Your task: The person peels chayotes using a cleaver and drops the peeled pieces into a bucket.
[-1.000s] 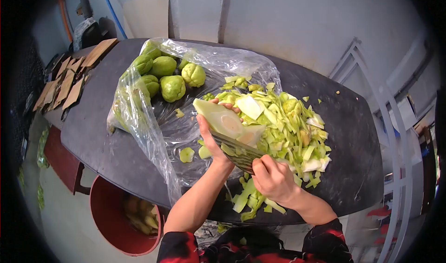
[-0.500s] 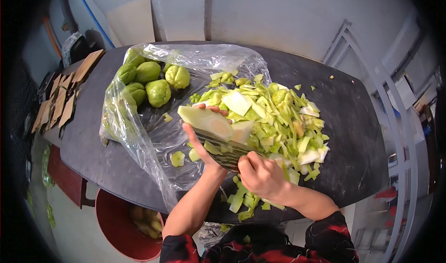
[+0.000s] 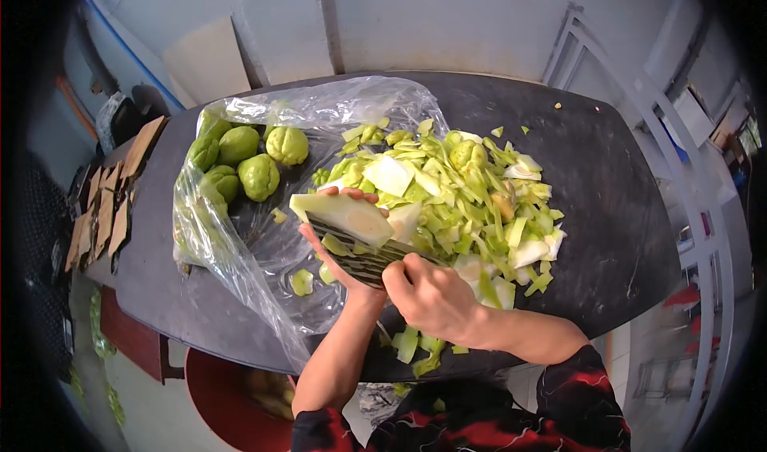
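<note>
My left hand point(image 3: 335, 262) is wrapped around a pale, peeled piece of chayote point(image 3: 343, 216), its cut face up and a faint core showing. In my right hand point(image 3: 435, 296) is the handle of a knife point(image 3: 363, 264), whose broad, dark-streaked blade lies across my left palm along the near side of the piece. A green peel strip rests on the blade. Whether the edge is in the flesh, I cannot tell. Just beyond both hands spreads a heap of chayote peels and offcuts point(image 3: 447, 180).
Several whole green chayotes point(image 3: 260, 176) sit in a clear plastic bag point(image 3: 240, 252) at the left of the dark table point(image 3: 607, 212). Loose scraps point(image 3: 302, 282) lie nearby. Below the front edge stands a red tub point(image 3: 216, 396) with pale pieces inside. A grey metal frame point(image 3: 695, 236) rises at right.
The view has shifted slightly. The knife blade now sits a little lower against the chayote piece, baring more of its near edge. Both hands keep their hold.
</note>
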A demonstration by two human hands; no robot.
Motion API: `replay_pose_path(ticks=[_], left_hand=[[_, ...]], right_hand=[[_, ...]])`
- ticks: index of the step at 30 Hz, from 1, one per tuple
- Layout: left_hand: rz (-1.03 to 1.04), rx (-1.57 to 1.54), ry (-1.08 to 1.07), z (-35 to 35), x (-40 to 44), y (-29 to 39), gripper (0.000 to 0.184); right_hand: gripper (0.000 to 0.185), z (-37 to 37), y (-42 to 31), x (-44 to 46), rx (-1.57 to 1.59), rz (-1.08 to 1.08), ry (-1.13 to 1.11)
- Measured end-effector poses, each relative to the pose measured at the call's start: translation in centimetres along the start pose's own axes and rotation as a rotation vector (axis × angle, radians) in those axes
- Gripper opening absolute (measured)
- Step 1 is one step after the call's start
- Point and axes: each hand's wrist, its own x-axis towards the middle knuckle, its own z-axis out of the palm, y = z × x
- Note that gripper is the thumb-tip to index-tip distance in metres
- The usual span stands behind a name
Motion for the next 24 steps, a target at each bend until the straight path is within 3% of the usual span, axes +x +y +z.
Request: replay_pose_path(ticks=[12,16,19,24], left_hand=[[-0.153,-0.2,-0.145,-1.1,0.3,0.1,0.058],[-0.103,0.016,0.0,0.0,-0.9,-0.7,0.051],[-0.031,0.129,0.051,-0.1,-0.6,-0.8,0.052],[0.015,0.298,0.001,0.3,0.4,0.0,0.065]], right_hand=[[0.018,0.0,-0.7,0.2,-0.166,-0.01,0.019],[0.018,0.3,-0.2,0.4,-0.161,0.004,0.039],[0.02,-0.4,-0.2,0.6,-0.095,0.043,0.017],[0.02,-2.4,2.2,1.6,0.41,0.15,-0.052]])
